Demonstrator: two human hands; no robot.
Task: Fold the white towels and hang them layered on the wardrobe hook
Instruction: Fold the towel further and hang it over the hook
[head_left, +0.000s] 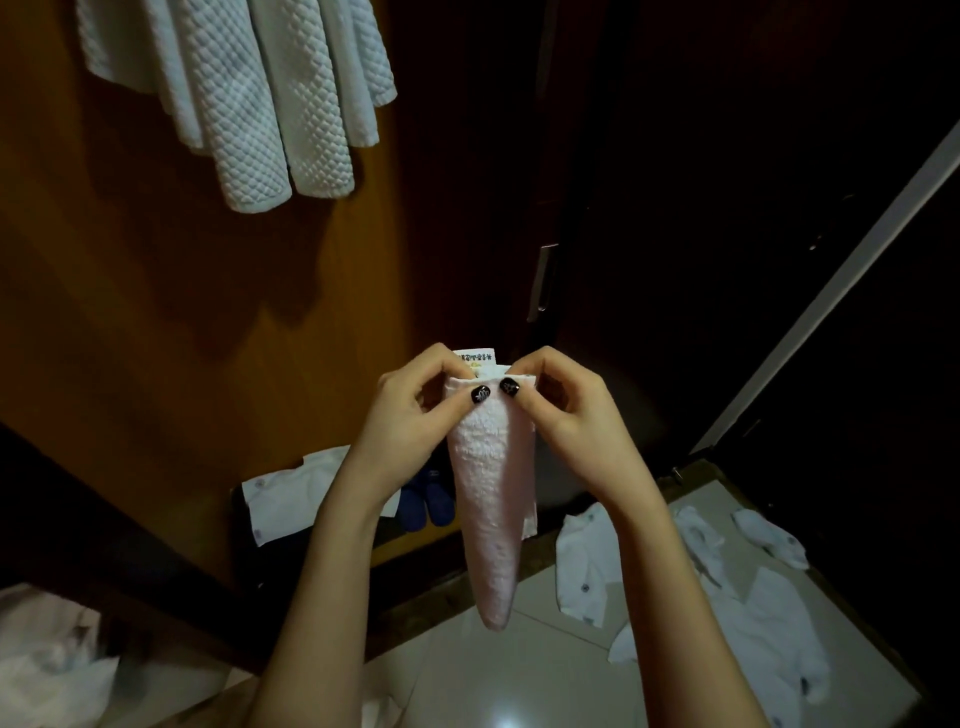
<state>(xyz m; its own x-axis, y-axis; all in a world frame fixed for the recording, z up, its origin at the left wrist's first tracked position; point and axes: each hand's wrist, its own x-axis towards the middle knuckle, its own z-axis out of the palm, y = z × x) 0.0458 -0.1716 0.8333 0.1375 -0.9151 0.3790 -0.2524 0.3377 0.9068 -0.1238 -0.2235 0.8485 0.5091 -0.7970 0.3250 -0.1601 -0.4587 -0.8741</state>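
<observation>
While it hangs down between the wrists, the folded white terry towel (491, 493) is pinched at its top edge by the left hand (410, 415) and the right hand (566, 410), thumbs side by side; its printed label (475, 357) is half hidden behind the fingers; white waffle-weave towels (249, 104) hang upper left against the brown wooden wardrobe panel (156, 291), tops cut off; blue slippers (426, 501) and white garments (727, 587) lie on the floor below.

- Label (476, 358) at top edge of towel (491, 493): one row of dark printed characters, yellow mark beneath.
- Characters too small and blurred; nothing legible.
</observation>
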